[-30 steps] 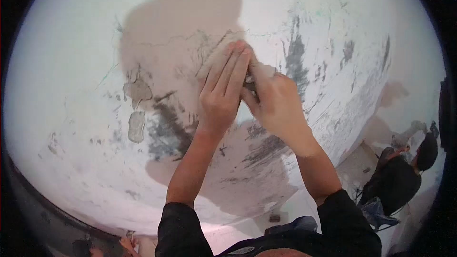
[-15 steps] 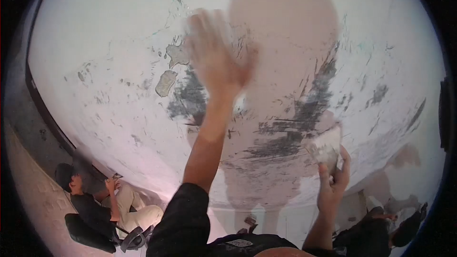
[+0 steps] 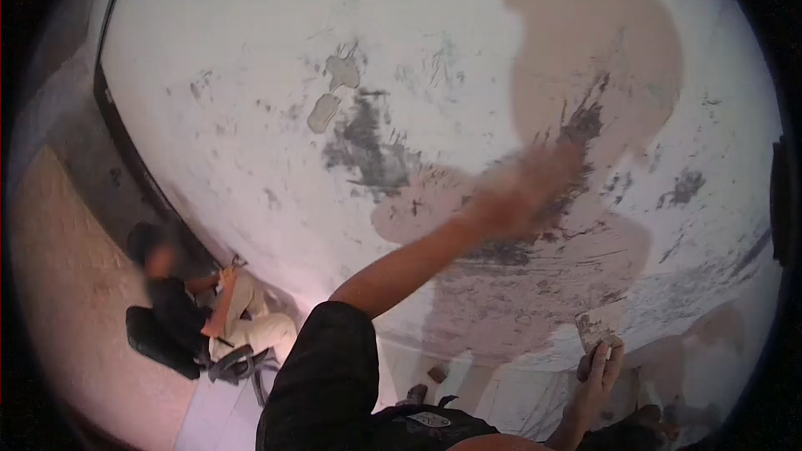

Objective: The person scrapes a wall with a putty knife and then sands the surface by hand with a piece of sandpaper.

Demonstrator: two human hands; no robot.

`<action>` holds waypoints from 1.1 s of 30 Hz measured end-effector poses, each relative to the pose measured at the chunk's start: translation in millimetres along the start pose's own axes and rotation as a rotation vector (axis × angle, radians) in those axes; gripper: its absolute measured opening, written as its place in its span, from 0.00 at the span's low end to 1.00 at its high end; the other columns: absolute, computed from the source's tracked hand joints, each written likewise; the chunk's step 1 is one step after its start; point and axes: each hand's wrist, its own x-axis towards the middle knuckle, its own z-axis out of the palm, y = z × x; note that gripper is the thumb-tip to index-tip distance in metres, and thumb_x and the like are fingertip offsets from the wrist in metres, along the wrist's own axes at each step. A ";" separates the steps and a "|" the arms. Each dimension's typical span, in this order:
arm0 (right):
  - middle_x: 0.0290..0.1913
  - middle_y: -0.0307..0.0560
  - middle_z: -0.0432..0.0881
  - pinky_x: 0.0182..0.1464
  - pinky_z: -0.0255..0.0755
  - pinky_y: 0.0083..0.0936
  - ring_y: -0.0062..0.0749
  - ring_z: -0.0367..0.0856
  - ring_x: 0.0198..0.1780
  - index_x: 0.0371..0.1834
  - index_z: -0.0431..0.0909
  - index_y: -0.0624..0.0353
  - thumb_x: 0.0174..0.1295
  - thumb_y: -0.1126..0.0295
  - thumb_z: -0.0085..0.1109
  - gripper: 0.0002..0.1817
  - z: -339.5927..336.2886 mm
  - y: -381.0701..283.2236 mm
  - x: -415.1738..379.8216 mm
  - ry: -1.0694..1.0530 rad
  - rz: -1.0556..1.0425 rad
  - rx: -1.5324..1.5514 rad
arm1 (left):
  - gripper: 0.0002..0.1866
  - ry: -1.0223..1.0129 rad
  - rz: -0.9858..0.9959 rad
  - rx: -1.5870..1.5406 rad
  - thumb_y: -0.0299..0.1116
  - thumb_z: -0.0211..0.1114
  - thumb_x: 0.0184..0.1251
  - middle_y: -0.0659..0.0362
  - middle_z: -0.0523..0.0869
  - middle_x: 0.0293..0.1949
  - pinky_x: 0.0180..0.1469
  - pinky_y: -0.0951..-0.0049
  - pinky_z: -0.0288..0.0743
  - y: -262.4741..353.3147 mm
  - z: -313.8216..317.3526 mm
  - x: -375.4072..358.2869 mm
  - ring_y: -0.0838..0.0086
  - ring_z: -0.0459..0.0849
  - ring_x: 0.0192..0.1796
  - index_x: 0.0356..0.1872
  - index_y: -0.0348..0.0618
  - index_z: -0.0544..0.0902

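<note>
A pale wall (image 3: 451, 0) with dark grey scuffed patches and two bare grey spots fills the view. My left hand (image 3: 535, 188) reaches across to the dark patch right of centre; motion smears its fingers, so their pose is unclear. Low on the right, my right hand (image 3: 603, 363) is closed around a flat scraper (image 3: 595, 326), its pale, stained blade pointing up and left near the wall. The fingers hide its handle.
A person (image 3: 180, 301) in a dark top and light trousers sits on a chair at lower left. Dark trim (image 3: 134, 142) runs down the wall's left edge. Partly visible dark shapes lie at bottom right. My shadow falls across the wall.
My left hand has swept right and down from the upper-centre wall to the right-hand dark patch. My right hand and the scraper are lower. The view has shifted.
</note>
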 end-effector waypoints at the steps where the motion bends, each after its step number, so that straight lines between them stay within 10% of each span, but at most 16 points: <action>1: 0.29 0.27 0.64 0.29 0.49 0.18 0.12 0.56 0.27 0.58 0.73 0.56 0.79 0.64 0.55 0.12 -4.0 3.1 -0.6 -0.024 0.013 -0.013 | 0.28 -0.247 0.256 -0.044 0.52 0.61 0.74 0.48 0.78 0.69 0.75 0.56 0.64 14.5 47.1 -26.5 0.60 0.72 0.73 0.65 0.43 0.80; 2: 0.29 0.27 0.64 0.29 0.49 0.18 0.12 0.55 0.26 0.58 0.73 0.56 0.79 0.63 0.55 0.12 -6.2 8.0 0.3 -0.040 0.001 0.032 | 0.23 -1.035 -0.024 -0.110 0.52 0.60 0.75 0.54 0.87 0.56 0.66 0.55 0.70 60.3 11.0 -4.7 0.62 0.81 0.62 0.55 0.43 0.86; 3: 0.29 0.28 0.64 0.29 0.49 0.19 0.13 0.55 0.26 0.58 0.73 0.57 0.79 0.62 0.55 0.13 -7.6 10.5 1.7 -0.050 -0.013 0.078 | 0.22 -0.333 0.046 -0.512 0.52 0.59 0.74 0.48 0.89 0.32 0.52 0.54 0.76 68.4 60.0 -60.9 0.48 0.86 0.38 0.40 0.44 0.90; 8: 0.29 0.28 0.63 0.28 0.50 0.18 0.13 0.55 0.26 0.52 0.73 0.55 0.80 0.62 0.53 0.10 8.9 20.8 -19.2 -0.106 0.196 0.123 | 0.45 -0.104 -0.735 -1.668 0.73 0.36 0.76 0.51 0.81 0.65 0.68 0.57 0.67 155.8 88.1 -138.7 0.65 0.79 0.63 0.77 0.45 0.68; 12: 0.29 0.30 0.65 0.27 0.54 0.17 0.14 0.60 0.27 0.48 0.70 0.55 0.81 0.58 0.49 0.12 7.7 74.9 -35.2 -0.470 0.408 0.036 | 0.49 0.047 -1.276 -2.205 0.72 0.36 0.75 0.53 0.77 0.70 0.69 0.59 0.66 220.2 71.6 -163.4 0.64 0.77 0.66 0.82 0.40 0.54; 15: 0.28 0.32 0.67 0.26 0.54 0.18 0.15 0.62 0.27 0.45 0.71 0.58 0.81 0.58 0.49 0.13 13.4 84.2 -51.1 -0.533 0.457 0.069 | 0.51 0.126 -0.962 -2.380 0.72 0.38 0.74 0.54 0.81 0.61 0.70 0.61 0.66 223.3 54.1 -159.5 0.64 0.77 0.64 0.80 0.35 0.56; 19: 0.29 0.34 0.73 0.30 0.61 0.21 0.19 0.67 0.27 0.42 0.74 0.57 0.79 0.64 0.51 0.10 3.2 86.1 -48.3 -0.734 0.309 -0.305 | 0.52 0.498 -1.385 -2.419 0.67 0.49 0.65 0.58 0.76 0.44 0.57 0.64 0.70 221.7 35.6 -163.3 0.66 0.76 0.47 0.79 0.34 0.57; 21: 0.35 0.39 0.79 0.36 0.69 0.25 0.28 0.74 0.32 0.48 0.77 0.61 0.78 0.65 0.52 0.10 5.6 78.4 -45.2 -0.596 -0.172 -0.627 | 0.47 1.010 -1.381 -2.452 0.63 0.55 0.62 0.60 0.71 0.38 0.46 0.68 0.68 211.1 33.3 -168.3 0.69 0.69 0.37 0.74 0.37 0.64; 22: 0.46 0.42 0.81 0.49 0.73 0.30 0.33 0.78 0.44 0.59 0.76 0.63 0.79 0.57 0.51 0.20 2.7 81.3 -43.3 -0.576 -0.093 -0.634 | 0.47 0.985 -1.405 -2.455 0.63 0.55 0.62 0.60 0.71 0.38 0.46 0.68 0.68 207.4 31.9 -165.4 0.69 0.69 0.37 0.74 0.37 0.64; 24: 0.54 0.45 0.79 0.56 0.72 0.34 0.35 0.78 0.51 0.66 0.73 0.61 0.78 0.51 0.48 0.26 11.4 93.9 -43.9 -0.534 0.094 -0.361 | 0.41 1.552 -1.382 -2.543 0.58 0.60 0.61 0.62 0.67 0.35 0.41 0.71 0.65 200.7 33.7 -154.8 0.71 0.65 0.34 0.68 0.38 0.68; 26: 0.62 0.47 0.77 0.63 0.70 0.37 0.37 0.78 0.58 0.72 0.69 0.59 0.78 0.45 0.45 0.32 20.9 103.0 -44.8 -0.477 0.251 -0.080 | 0.41 1.408 -1.229 -2.730 0.57 0.63 0.61 0.62 0.66 0.35 0.40 0.72 0.64 202.5 32.9 -131.6 0.72 0.65 0.34 0.68 0.37 0.67; 28: 0.73 0.50 0.70 0.74 0.59 0.47 0.43 0.69 0.72 0.79 0.61 0.57 0.73 0.34 0.39 0.43 32.7 104.7 -46.9 -0.583 1.035 0.727 | 0.44 1.082 -1.007 -2.893 0.60 0.64 0.62 0.63 0.66 0.34 0.38 0.73 0.62 214.6 38.0 -113.0 0.76 0.65 0.33 0.69 0.36 0.66; 31: 0.77 0.50 0.65 0.78 0.52 0.52 0.49 0.62 0.77 0.80 0.60 0.55 0.70 0.30 0.40 0.47 40.0 75.4 -48.0 -0.860 1.128 1.029 | 0.52 0.738 -0.928 -2.952 0.73 0.53 0.60 0.63 0.66 0.32 0.34 0.72 0.60 220.3 34.9 -114.0 0.73 0.64 0.31 0.72 0.36 0.66; 33: 0.80 0.54 0.59 0.81 0.46 0.52 0.48 0.56 0.81 0.83 0.51 0.55 0.66 0.23 0.36 0.54 17.5 44.5 -26.2 -0.654 0.847 1.006 | 0.53 0.709 -0.989 -2.906 0.75 0.50 0.60 0.63 0.66 0.31 0.34 0.68 0.61 211.6 25.4 -144.1 0.73 0.64 0.30 0.72 0.36 0.66</action>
